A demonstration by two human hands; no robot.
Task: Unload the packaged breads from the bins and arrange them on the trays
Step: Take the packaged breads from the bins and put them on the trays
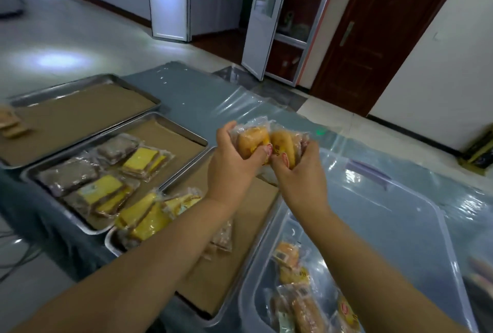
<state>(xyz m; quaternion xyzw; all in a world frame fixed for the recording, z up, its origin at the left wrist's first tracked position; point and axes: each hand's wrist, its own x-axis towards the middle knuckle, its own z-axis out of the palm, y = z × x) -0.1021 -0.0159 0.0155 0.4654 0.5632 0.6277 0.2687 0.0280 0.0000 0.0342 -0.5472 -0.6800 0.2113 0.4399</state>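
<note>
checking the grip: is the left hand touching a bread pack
Touching. The head view shows the left hand curled round the bread pack, thumb on it.

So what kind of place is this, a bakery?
Probably a bakery's packing room, though I can't be sure. Metal trays lined with brown paper hold wrapped breads, and more wait in a clear plastic bin.

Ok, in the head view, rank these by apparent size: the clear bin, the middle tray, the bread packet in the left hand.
1. clear bin, helped by nearness.
2. middle tray.
3. bread packet in the left hand.
</note>
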